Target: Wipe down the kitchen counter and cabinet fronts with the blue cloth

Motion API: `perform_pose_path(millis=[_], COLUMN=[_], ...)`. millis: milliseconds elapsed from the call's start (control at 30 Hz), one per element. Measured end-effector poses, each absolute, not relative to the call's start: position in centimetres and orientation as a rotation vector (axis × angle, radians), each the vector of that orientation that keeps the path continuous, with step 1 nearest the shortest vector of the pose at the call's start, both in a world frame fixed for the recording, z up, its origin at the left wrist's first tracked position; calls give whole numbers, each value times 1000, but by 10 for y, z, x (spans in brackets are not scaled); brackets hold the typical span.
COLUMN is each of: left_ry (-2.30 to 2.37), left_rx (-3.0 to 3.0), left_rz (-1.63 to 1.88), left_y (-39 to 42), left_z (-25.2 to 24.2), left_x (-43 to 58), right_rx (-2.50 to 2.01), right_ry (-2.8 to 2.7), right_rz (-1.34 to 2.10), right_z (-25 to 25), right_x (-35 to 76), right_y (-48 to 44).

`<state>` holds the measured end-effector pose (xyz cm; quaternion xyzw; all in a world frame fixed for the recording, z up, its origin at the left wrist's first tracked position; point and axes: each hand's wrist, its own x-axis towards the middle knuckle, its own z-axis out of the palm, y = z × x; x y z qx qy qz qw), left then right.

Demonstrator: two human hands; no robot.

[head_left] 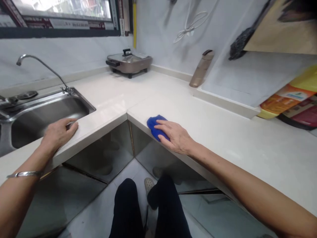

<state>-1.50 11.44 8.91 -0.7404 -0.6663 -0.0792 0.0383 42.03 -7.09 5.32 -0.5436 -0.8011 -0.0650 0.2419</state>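
A folded blue cloth (pixel 156 127) lies at the front edge of the white countertop (pixel 158 96), just right of the inner corner. My right hand (pixel 174 135) presses down on it from above, with the fingers over its right part. Part of the cloth is hidden beneath that hand. My left hand (pixel 59 132) rests on the counter strip in front of the steel sink (pixel 27 112), thumb and forefinger apart and no object visible in it. Its other fingers are mostly hidden.
Beside the sink rises a curved faucet (pixel 44 66). A lidded electric pan (pixel 130 62) stands in the back corner. Against the right wall leans a brown bottle (pixel 201 68). An orange-labelled yellow bottle (pixel 289 96) is at far right. Glossy cabinet doors (pixel 99 152) lie below.
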Motion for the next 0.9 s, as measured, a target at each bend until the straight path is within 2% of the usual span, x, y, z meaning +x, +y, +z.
perform_pose_path(millis=[133,233,367,500,633,767,900], left_ry=[-1916,-1731,-1375,-786,-406,-505,-458], left_rx=[-2376,-2530,-2797,-3093,-3162,-3198,-3271], left_rz=[-355,-503,-679,-893,-747,-439,-427], left_y=[103,91,68,34,2,-9,6], left_z=[97,96,85,79,78,68,62], left_x=[-8,18,96,196,274,309,306], right_rx=[-1639,-1622,-1366,-1261,-1294,-1316,-1328], right_ry=[-2074,-1898,-1308,-848,-769,-729,-685], right_rz=[-172,41,435,414,384,332,367], right_z=[52,52,47,42,45,48,47], right_x=[433,449,472,492,505,514,516], right_y=[-70,-65,-57,-53,-52,-54,-56])
